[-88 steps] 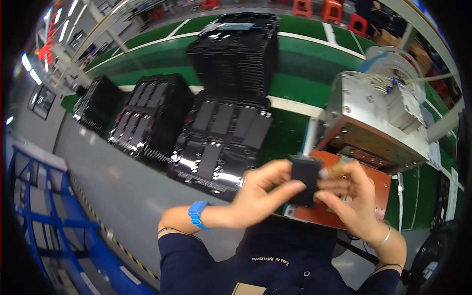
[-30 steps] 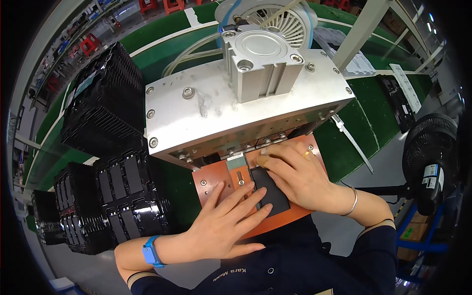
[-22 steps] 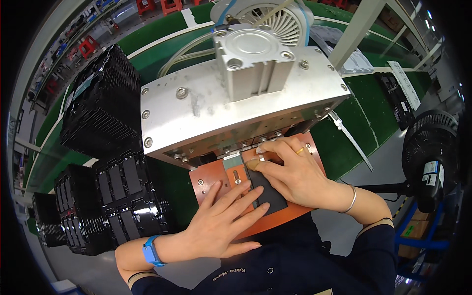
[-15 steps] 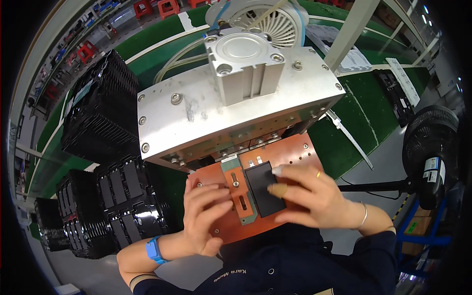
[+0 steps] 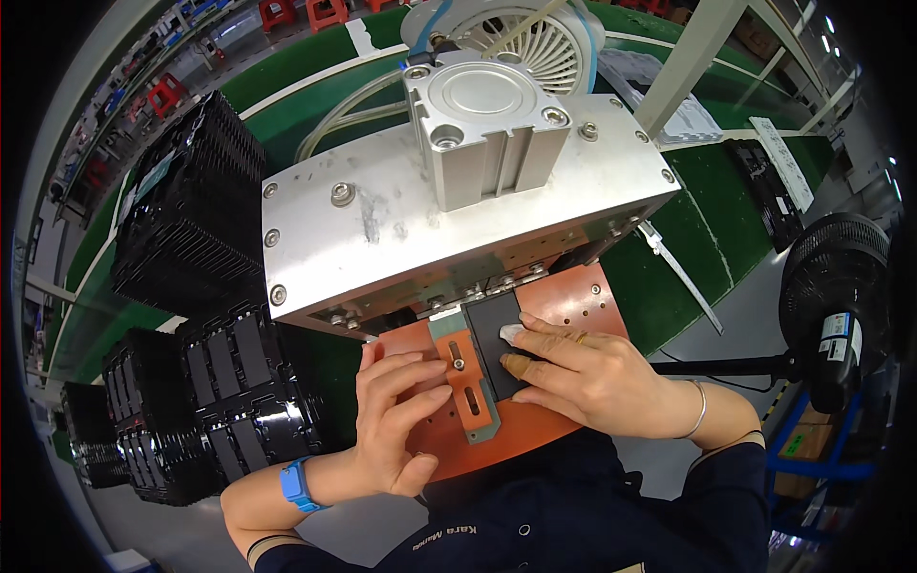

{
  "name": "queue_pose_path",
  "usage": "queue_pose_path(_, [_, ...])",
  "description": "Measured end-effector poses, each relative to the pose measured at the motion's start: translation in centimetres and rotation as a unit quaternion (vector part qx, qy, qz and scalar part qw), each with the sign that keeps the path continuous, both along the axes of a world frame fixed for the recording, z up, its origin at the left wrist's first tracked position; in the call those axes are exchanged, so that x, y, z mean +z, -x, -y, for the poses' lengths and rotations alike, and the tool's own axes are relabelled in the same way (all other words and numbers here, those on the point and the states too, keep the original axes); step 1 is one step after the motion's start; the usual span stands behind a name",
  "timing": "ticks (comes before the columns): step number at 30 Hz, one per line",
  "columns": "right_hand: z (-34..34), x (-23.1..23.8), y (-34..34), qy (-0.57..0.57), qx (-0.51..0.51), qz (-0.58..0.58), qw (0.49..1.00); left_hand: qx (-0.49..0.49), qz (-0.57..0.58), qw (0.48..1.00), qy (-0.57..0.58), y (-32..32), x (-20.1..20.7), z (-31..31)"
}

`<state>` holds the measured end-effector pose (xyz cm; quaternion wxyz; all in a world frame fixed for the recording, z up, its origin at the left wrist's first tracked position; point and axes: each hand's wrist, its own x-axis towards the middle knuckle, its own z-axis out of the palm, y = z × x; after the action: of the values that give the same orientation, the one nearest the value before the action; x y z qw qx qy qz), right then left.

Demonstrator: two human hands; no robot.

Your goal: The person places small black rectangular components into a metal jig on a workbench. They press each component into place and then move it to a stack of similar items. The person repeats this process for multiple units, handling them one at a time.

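Note:
A flat black rectangular block (image 5: 495, 329) lies on the orange plate (image 5: 564, 310), its far end close to the underside of the metal press. My right hand (image 5: 583, 372) rests over its right side, fingers stretched out and fingertips on its top. Two of those fingertips wear covers, one white and one tan. Left of the block, an orange slotted guide with a screw (image 5: 460, 364) sits on a greenish strip. My left hand (image 5: 396, 411) is beside this guide, over the plate's left part, with its fingers apart and holding nothing.
The silver press housing (image 5: 382, 224) with a square cylinder (image 5: 487, 124) stands just beyond my hands. Stacks of black trays (image 5: 196, 205) fill the left side. A caliper-like tool (image 5: 683, 277) lies on the green surface at right, near a black fan (image 5: 836, 296).
The black block has slid away from me toward the press, along the guide. My right hand moved left with its fingertips farther onto the block. My left hand has barely moved.

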<state>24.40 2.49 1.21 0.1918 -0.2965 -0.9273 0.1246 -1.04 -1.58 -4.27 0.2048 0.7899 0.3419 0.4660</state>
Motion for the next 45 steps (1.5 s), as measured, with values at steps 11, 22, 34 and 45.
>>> queue_pose_path(11, [0.4, 2.0, 0.1, 0.559, -0.059, -0.319, 0.763, -0.009, -0.012, 1.0, -0.004, -0.2, 0.4, -0.3])
queue_pose_path(22, [-0.1, 0.9, 0.8, 0.45, -0.109, -0.346, 0.816, 0.016, 0.096, 0.952, 0.29, -1.1, 5.2, 0.9])
queue_pose_path(34, [2.4, -1.7, 1.9, 0.308, -0.048, -0.324, 0.893, 0.402, 0.176, 0.883, 0.166, 12.3, 1.1, 9.0])
queue_pose_path(45, [2.0, -1.9, 1.2, 0.395, -0.04, -0.356, 0.846, 0.699, -0.279, 0.644, 0.135, 18.1, -0.1, 12.9])
